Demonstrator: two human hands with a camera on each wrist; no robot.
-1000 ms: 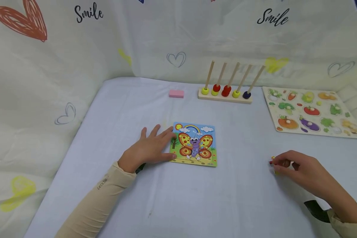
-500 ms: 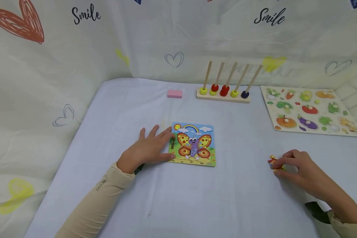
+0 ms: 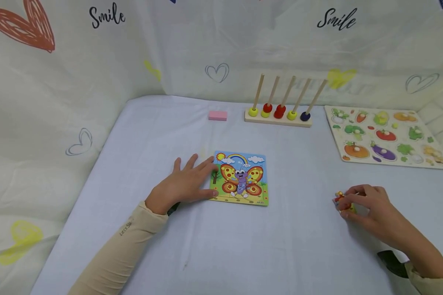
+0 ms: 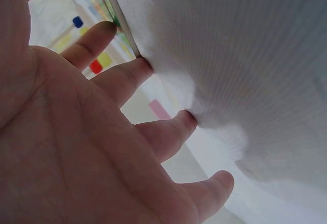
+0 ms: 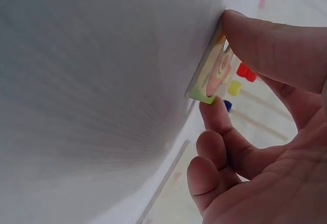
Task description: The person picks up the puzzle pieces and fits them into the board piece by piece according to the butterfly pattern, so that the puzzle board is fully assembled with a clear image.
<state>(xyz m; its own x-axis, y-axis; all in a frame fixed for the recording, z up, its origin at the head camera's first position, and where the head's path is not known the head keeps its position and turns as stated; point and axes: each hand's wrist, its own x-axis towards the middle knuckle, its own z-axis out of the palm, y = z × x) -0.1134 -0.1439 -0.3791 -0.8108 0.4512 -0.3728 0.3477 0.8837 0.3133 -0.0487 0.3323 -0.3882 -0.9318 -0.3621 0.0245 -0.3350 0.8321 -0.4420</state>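
A square butterfly picture puzzle (image 3: 241,180) lies on the table in the head view. My left hand (image 3: 184,182) is spread at its left edge, with thumb and a finger touching the board. In the left wrist view, fingertips (image 4: 140,68) meet the board's edge and the white cloth. Off to the right, my right hand (image 3: 378,211) pinches a small, colourful puzzle piece (image 3: 338,198) by its ends, low at the tabletop. The right wrist view shows this thin piece (image 5: 213,78) between thumb and a finger, the other fingers curled; part of its picture is covered.
A wooden bead stacker (image 3: 278,119) with upright pegs stands at the back. To its left lies a pink block (image 3: 218,116). A vegetable peg board (image 3: 389,137) rests at the back right. White cloth covers the table (image 3: 251,250), and a printed curtain hangs behind.
My right hand has turned slightly and its fingers have shifted, so more of the puzzle piece's picture shows. My left hand and the butterfly puzzle keep their places.
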